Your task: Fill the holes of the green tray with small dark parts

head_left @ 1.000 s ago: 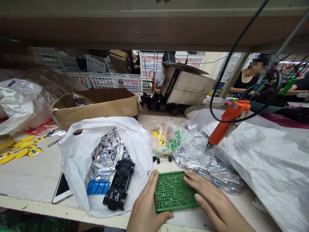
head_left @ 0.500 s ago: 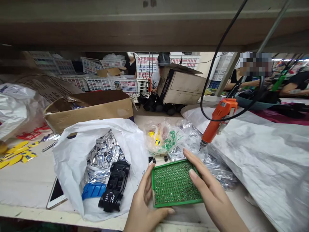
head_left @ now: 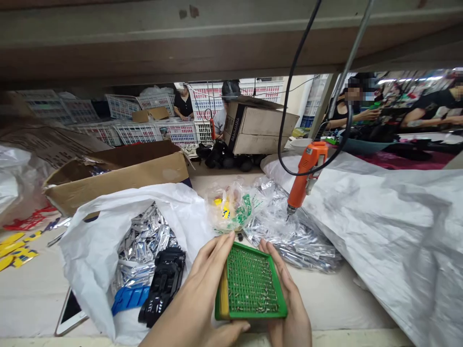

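Note:
A green perforated screw tray is held between my two hands near the front of the bench, tilted toward me. Many small screws lie over its grid of holes, thickest at the lower right. My left hand grips its left side, thumb under the near edge. Along the right side, my right hand is wrapped, its fingers partly hidden behind the tray. To the left, a black toy car chassis and a blue plastic part rest on a white bag of silvery foil-like pieces.
An orange electric screwdriver hangs at the right above clear bags of silvery parts. A phone lies front left. Behind are an open cardboard box, a plastic bag with yellow pieces and co-workers. White sheeting covers the right.
Both hands have turned and tipped the tray, and the screws have shifted across it. My right hand has moved from over its right edge to its side. The whole view has shifted slightly.

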